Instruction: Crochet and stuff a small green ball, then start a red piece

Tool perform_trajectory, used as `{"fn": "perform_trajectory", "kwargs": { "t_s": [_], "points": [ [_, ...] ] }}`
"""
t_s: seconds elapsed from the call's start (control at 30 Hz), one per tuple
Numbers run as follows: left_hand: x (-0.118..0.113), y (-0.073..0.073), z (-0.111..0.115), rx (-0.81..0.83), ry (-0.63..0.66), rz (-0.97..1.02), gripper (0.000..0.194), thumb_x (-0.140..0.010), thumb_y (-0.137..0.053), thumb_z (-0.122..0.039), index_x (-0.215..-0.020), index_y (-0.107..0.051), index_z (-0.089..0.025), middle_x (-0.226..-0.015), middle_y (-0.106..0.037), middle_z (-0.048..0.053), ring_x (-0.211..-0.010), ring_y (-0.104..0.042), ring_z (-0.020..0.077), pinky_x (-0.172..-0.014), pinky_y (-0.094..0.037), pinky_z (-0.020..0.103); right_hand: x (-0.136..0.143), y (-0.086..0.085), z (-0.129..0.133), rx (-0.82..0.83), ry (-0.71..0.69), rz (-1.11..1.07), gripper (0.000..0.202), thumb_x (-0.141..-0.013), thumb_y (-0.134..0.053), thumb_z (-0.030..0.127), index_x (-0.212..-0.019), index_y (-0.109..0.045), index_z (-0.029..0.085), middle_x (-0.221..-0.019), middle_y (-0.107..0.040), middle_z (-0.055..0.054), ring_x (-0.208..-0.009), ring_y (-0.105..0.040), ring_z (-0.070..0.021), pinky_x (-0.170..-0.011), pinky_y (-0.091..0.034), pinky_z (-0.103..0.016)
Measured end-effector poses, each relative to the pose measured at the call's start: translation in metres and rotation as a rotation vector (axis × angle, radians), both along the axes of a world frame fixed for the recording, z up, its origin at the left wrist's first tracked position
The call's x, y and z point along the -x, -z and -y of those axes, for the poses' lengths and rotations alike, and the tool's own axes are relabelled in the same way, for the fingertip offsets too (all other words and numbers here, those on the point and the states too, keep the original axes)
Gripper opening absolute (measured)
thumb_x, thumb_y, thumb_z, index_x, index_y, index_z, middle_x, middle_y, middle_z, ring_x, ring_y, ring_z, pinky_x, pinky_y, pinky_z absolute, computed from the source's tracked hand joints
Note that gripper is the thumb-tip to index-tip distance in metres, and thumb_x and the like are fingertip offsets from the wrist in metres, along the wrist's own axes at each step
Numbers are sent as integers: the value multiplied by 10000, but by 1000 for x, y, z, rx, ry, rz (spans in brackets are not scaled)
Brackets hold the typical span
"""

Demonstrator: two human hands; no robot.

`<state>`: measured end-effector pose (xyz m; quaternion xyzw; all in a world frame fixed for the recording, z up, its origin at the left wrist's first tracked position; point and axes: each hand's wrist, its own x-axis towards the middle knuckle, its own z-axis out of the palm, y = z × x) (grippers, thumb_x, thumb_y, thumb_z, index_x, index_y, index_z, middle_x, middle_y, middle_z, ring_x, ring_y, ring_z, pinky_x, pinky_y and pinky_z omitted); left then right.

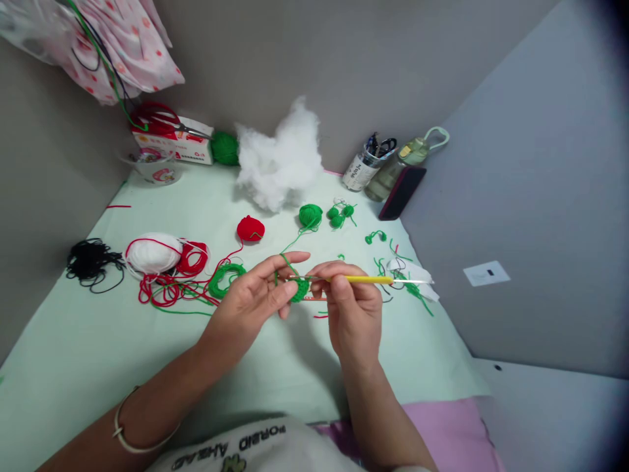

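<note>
My left hand [260, 285] pinches a small green crocheted piece [299, 290] between thumb and fingers, its index finger stretched out with green yarn running over it. That strand leads up to a green yarn ball [310, 216] on the table. In my right hand [351, 295] is a crochet hook with a yellow handle [368, 280], lying level. The hook's thin tip points left and meets the green piece at my left thumb. Its other metal end sticks out to the right. Fingers hide part of the piece.
White stuffing [280, 157], a pen cup [361, 169], a bottle [383, 180] and a phone [403, 193] stand at the back. Red yarn [251, 229], white yarn [154, 253] and black yarn [91, 259] lie leftward. Green scraps [415, 295] lie right. Scissors [162, 120] rest on a box [194, 152].
</note>
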<state>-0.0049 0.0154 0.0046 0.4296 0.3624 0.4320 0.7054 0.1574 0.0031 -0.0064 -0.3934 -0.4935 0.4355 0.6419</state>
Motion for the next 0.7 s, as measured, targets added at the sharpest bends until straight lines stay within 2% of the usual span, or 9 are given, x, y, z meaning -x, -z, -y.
{"fn": "perform_trajectory", "kwargs": {
  "t_s": [0.13, 0.3, 0.37, 0.5, 0.57, 0.63, 0.7],
  "points": [
    [3, 0, -1, 2, -29, -14, 336, -907, -752, -324, -1242, -741, -309, -930, -569, -7, -705, -488, 96, -651, -436, 231, -1, -5, -2, 38, -32, -97, 186, -1002, -623, 346, -906, -723, 222, -839, -748, -19, -669, -653, -118, -621, -540, -255],
    [3, -2, -2, -13, -57, -45, 339, -893, -752, -272, -1231, -745, -300, -892, -558, -12, -717, -475, 101, -660, -435, 221, -2, -8, 3, 9, 1, 3, 196, -1037, -559, 321, -937, -689, 215, -889, -759, -32, -709, -695, -134, -672, -584, -292],
    [2, -2, -2, -42, -90, -89, 330, -885, -753, -249, -1210, -752, -304, -885, -559, -16, -743, -485, 105, -701, -442, 221, -1, -8, 6, -67, 45, 129, 192, -1043, -534, 281, -958, -696, 221, -908, -757, -40, -739, -705, -151, -668, -596, -313],
    [0, -4, -1, -108, -166, -197, 363, -874, -750, -212, -1222, -742, -315, -900, -560, -20, -800, -513, 116, -783, -451, 233, 1, -7, 12, -343, 126, 467, 210, -1020, -519, 154, -1061, -705, 243, -928, -755, -54, -883, -723, -202, -722, -600, -367],
    [1, -4, -1, -99, -166, -191, 377, -868, -758, -216, -1232, -737, -311, -893, -564, -20, -802, -519, 119, -784, -456, 235, 2, -6, 13, -415, 137, 524, 225, -1008, -526, 127, -1088, -705, 238, -935, -760, -59, -909, -729, -211, -733, -595, -374],
    [3, -4, -1, -64, -133, -141, 374, -863, -771, -240, -1230, -741, -302, -882, -576, -15, -797, -526, 122, -762, -461, 235, 3, -7, 13, -346, 140, 427, 212, -1023, -517, 155, -1062, -710, 235, -937, -761, -56, -860, -730, -194, -706, -596, -357],
    [5, -4, -2, -29, -95, -89, 368, -855, -782, -259, -1220, -751, -291, -877, -590, -6, -788, -532, 126, -725, -462, 233, 3, -8, 11, -187, 125, 251, 197, -1044, -514, 227, -1006, -707, 232, -925, -760, -47, -772, -720, -168, -676, -599, -337]
  ]
}}
